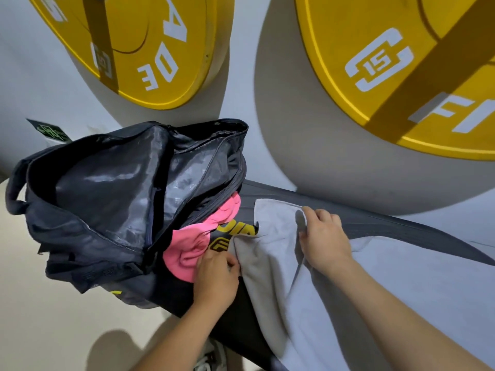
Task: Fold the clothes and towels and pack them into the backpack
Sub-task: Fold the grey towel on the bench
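Note:
A dark navy backpack (112, 204) lies unzipped and wide open on the left end of a black bench (241, 322). A pink garment (192, 250) spills from its opening. A light grey towel (375, 277) is spread over the bench to the right, with one flap raised. My left hand (217, 279) pinches the towel's near left edge beside the pink garment. My right hand (321, 236) grips the towel's upper edge fold, fingers curled over it.
Two big yellow weight plates (139, 49) (401, 76) hang on the white wall behind the bench. The beige floor (53, 317) lies to the left and below. A shoe (211, 357) shows at the bottom edge. A green sign (51, 132) sits on the wall at left.

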